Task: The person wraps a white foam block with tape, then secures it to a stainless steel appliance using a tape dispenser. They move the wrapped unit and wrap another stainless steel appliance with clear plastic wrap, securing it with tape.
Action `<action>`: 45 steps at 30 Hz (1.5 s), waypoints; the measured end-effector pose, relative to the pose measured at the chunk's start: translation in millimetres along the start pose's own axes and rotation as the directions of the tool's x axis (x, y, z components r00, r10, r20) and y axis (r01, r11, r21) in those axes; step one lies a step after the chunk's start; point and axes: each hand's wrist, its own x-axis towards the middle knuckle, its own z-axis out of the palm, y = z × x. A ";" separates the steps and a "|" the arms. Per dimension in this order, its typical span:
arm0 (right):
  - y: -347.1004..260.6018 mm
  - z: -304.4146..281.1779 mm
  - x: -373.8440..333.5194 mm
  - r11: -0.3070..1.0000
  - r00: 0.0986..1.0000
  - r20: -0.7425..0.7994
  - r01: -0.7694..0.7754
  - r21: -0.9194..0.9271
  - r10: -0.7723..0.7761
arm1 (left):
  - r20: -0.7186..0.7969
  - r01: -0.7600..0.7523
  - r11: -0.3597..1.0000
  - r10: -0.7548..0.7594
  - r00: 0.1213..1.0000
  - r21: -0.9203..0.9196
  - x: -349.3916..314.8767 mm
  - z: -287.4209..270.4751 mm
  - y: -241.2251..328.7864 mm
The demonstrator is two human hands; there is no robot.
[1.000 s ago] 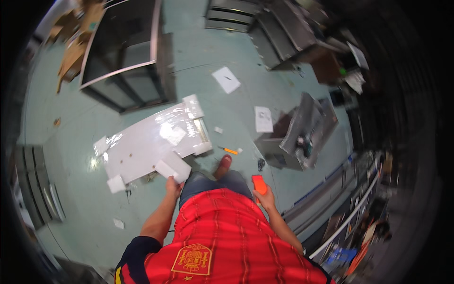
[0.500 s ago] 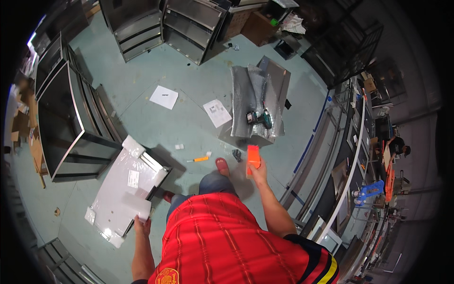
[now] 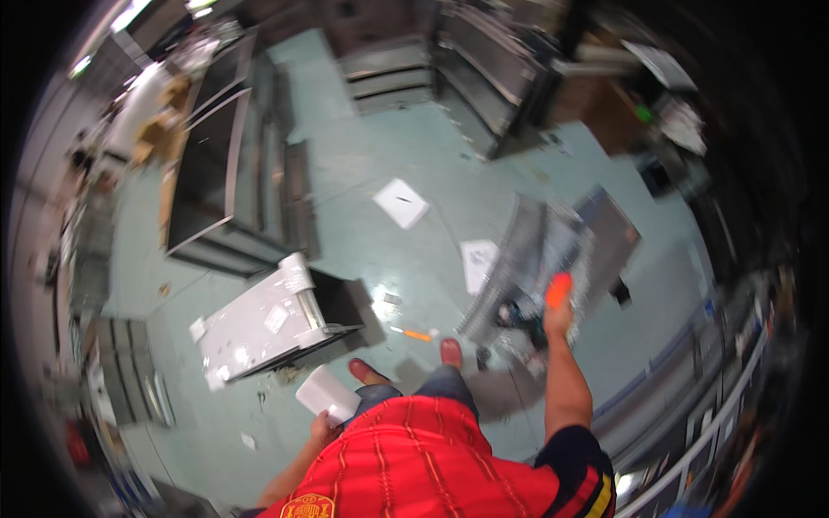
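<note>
My left hand [image 3: 322,428] is closed on the lower edge of a white foam sheet [image 3: 326,394], beside my legs. On the other side, my right hand [image 3: 558,323] reaches forward, fingers wrapped round a bright orange object [image 3: 560,288]; blur hides its exact kind. Under and behind that hand lies crumpled bubble wrap [image 3: 509,259] on a long grey metal piece [image 3: 611,226]. A dark power drill [image 3: 518,316] rests on the wrap, close to my right hand. Left of my feet stands a plastic-wrapped white-topped unit [image 3: 250,332] with white foam corners.
An orange-handled cutter [image 3: 418,335] lies on the floor ahead of my feet, with printed sheets [image 3: 401,204] farther off. Dark metal cabinet frames [image 3: 207,173] stand at the left, and more shelving units [image 3: 484,78] at the back. A rail [image 3: 691,466] runs along the right.
My view has turned left, so the surroundings shift rightward. The foam sheet has come away from the wrapped unit toward my legs. My right hand now appears over the bubble wrap, still holding the orange object.
</note>
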 end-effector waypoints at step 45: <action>-32.8 -26.6 -157.4 0.980 0.082 0.996 -0.192 0.056 -0.041 | 0.084 0.156 0.942 -0.189 0.978 0.296 -374.8 27.7 -242.9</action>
